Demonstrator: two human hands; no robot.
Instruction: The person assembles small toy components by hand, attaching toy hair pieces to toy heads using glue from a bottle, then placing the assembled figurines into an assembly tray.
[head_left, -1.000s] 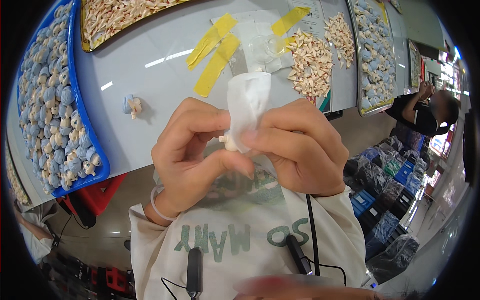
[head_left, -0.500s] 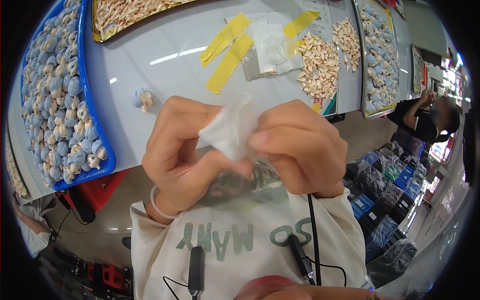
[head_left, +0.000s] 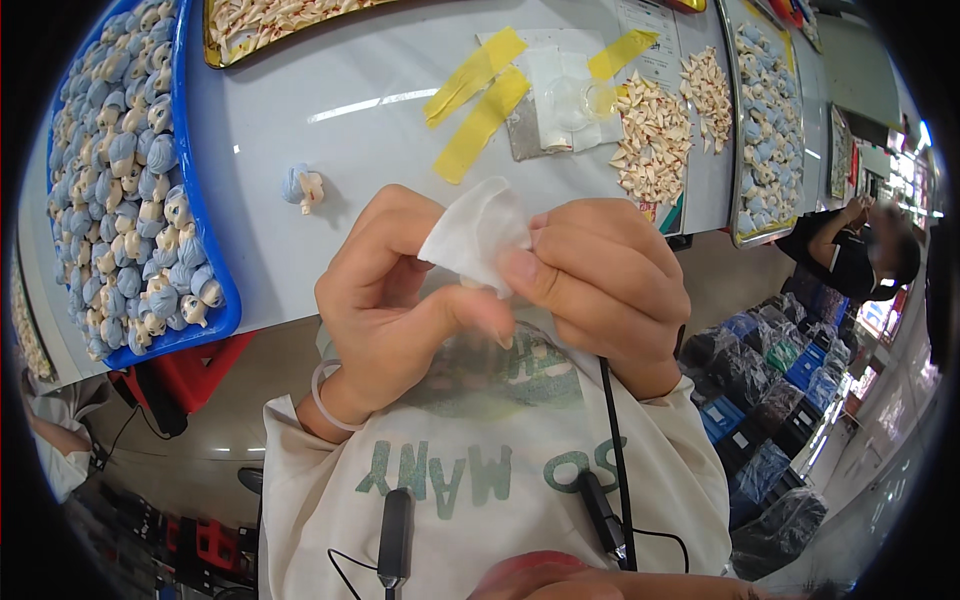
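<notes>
A folded white wipe (head_left: 472, 232) is held up between my hands, in front of my chest. My right hand (head_left: 612, 285) pinches its right edge between thumb and bent fingers. My left hand (head_left: 385, 300) has its fingers curled behind the wipe's left side, with the thumb lying below it. A small pale bit shows under the wipe near my left thumb; its kind is hidden. On the table, beyond my left hand, lies a single doll head (head_left: 302, 188) with light blue hair.
A blue tray (head_left: 222, 290) full of blue-haired doll heads stands at the left. Small pale pointed pieces (head_left: 650, 140) lie heaped at the right, beside a metal tray (head_left: 738, 190) of more heads. Yellow tape strips (head_left: 482, 125) and a clear round dish (head_left: 572, 103) are farther back. Another person (head_left: 850, 245) is at far right.
The wipe has turned and spread wider between my fingers, with less blur. Both hands keep their grip, and the view has shifted slightly.
</notes>
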